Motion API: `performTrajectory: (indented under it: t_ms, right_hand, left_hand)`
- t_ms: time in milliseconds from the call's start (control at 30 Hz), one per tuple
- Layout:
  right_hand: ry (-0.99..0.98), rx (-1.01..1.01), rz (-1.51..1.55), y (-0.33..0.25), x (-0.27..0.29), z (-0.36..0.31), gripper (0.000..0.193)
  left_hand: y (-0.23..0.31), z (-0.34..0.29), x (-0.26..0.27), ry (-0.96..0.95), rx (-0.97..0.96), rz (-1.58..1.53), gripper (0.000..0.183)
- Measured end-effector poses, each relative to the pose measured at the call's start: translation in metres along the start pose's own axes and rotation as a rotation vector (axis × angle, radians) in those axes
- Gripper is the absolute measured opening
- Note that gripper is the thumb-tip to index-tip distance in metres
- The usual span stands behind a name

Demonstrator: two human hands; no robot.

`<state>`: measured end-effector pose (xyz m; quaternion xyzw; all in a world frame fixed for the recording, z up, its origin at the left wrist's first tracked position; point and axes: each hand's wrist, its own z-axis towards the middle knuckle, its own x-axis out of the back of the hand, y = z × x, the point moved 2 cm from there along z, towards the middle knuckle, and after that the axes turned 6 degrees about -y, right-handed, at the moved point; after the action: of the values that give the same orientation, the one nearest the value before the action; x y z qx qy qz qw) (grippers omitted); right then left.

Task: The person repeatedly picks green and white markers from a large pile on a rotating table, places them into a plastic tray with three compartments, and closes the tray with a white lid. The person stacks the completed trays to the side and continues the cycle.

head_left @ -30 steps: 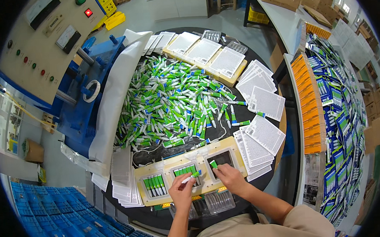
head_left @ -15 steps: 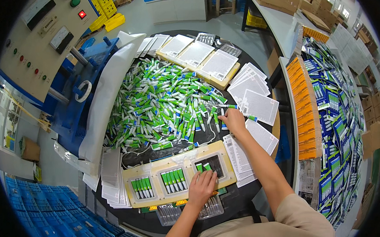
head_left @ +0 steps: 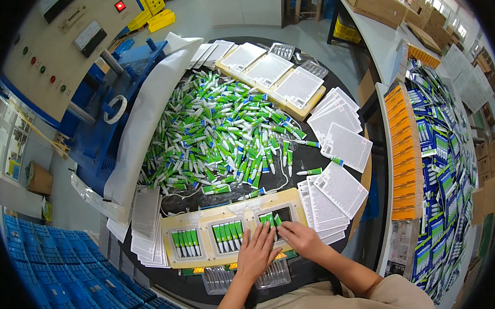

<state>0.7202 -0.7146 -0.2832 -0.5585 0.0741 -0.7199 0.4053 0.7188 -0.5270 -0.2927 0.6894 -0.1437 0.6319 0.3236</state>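
Note:
A cream-coloured tray (head_left: 201,217) with three framed windows lies close in front of me. Small green-and-white glue tubes (head_left: 228,236) stand in rows in its left and middle windows. My left hand (head_left: 256,252) rests with outstretched fingers over the right window, touching tubes there and covering part of it. Beside it, my right hand (head_left: 302,238) pinches a glue tube (head_left: 278,219) at the dark, partly filled right window (head_left: 285,214). Beyond the tray spreads a large heap of loose glue tubes (head_left: 224,128). One single tube (head_left: 310,172) lies right of the heap.
Printed white cards (head_left: 346,146) fan along the round table's right side. A second tray (head_left: 312,107) with cards sits at the back. A blue press machine (head_left: 98,145) stands left. Blue crates (head_left: 58,276) are lower left; a bin of packaged tubes (head_left: 436,178) is at right.
My right hand has come from the heap's right edge down to the tray's right window with a tube. My left hand has flattened out there. The view has shifted slightly.

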Motion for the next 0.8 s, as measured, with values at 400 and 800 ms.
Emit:
performTrajectory:
  t_ms: [400,800]
  right_hand:
    - [0.24,-0.355,-0.27,0.104,0.066,0.061,0.025]
    - [0.069,-0.056,0.134,0.058,0.08,0.049,0.024]
  left_hand:
    - [-0.046,0.075,0.037,0.312,0.111,-0.25,0.04]
    - [-0.095,0.186,0.01,0.024,0.414,0.065,0.028]
